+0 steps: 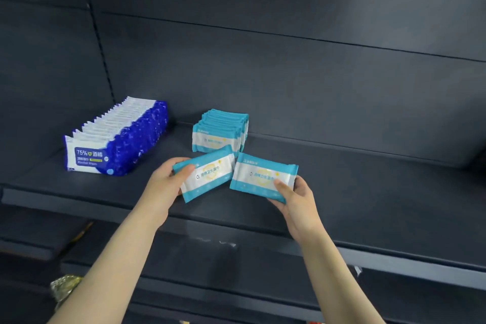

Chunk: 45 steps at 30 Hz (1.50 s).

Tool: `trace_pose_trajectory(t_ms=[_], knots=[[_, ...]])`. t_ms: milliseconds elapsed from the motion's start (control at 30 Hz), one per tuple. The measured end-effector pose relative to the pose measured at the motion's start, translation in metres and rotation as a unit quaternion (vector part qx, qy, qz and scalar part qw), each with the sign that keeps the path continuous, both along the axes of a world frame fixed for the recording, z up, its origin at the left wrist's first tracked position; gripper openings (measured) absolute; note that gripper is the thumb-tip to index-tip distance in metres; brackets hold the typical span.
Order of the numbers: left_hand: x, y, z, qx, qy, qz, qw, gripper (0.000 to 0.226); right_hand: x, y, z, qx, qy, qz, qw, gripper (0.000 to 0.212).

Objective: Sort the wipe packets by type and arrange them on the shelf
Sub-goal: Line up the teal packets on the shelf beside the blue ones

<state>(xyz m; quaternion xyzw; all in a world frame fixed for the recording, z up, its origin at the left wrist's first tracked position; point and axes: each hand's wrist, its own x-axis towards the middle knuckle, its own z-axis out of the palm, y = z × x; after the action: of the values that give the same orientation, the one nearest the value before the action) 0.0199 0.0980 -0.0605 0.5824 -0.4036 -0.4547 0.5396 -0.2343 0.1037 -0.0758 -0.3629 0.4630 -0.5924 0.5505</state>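
Note:
Two rows of wipe packets stand on the dark shelf. On the left is a row of dark blue and white packets marked 75%. In the middle stands a shorter row of teal and white packets. My left hand grips one teal and white packet by its left end, tilted, just in front of that row. My right hand holds a second teal and white packet by its lower right corner, thumb on its face, beside the first.
The shelf's front edge runs below my hands, with a lower shelf under it. A crinkled gold wrapper shows at the lower left. A dark back panel closes the shelf behind the rows.

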Motion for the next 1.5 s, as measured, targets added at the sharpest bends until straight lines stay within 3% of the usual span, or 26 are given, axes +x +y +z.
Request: trace_pose_trajectory(t_ms=[200,467,700,900,1000,1100,1233,1400,1500], knots=[[0.019,-0.066,-0.004,-0.017,-0.014,-0.018,1.0,0.014,0.029,-0.039,-0.005,-0.015,0.048,-0.008,0.999,0.02],[0.042,-0.137,-0.016,-0.089,-0.034,-0.008,0.995,0.015,0.072,-0.079,-0.014,-0.049,0.199,-0.059,0.977,0.019],[0.052,-0.158,-0.02,-0.122,-0.045,-0.049,0.99,0.017,0.096,-0.099,-0.021,-0.048,0.289,-0.125,0.948,0.017],[0.057,-0.158,-0.023,-0.084,-0.021,-0.075,0.993,0.01,0.119,-0.115,-0.024,-0.036,0.359,-0.156,0.919,0.017],[0.058,-0.155,-0.022,-0.092,-0.037,-0.105,0.989,0.026,0.129,-0.121,-0.024,-0.048,0.392,-0.173,0.902,0.028],[0.057,-0.155,-0.024,-0.121,-0.105,-0.135,0.978,0.042,0.132,-0.122,-0.024,-0.06,0.4,-0.188,0.895,0.031],[0.055,-0.161,-0.03,-0.148,-0.174,-0.124,0.966,0.04,0.13,-0.127,-0.025,-0.067,0.414,-0.187,0.888,0.032],[0.051,-0.161,-0.034,-0.146,-0.19,-0.098,0.966,0.04,0.127,-0.126,-0.025,-0.046,0.395,-0.169,0.902,0.035],[0.052,-0.152,-0.032,-0.129,-0.156,-0.068,0.977,0.046,0.123,-0.113,-0.019,-0.034,0.321,-0.188,0.928,0.033]])
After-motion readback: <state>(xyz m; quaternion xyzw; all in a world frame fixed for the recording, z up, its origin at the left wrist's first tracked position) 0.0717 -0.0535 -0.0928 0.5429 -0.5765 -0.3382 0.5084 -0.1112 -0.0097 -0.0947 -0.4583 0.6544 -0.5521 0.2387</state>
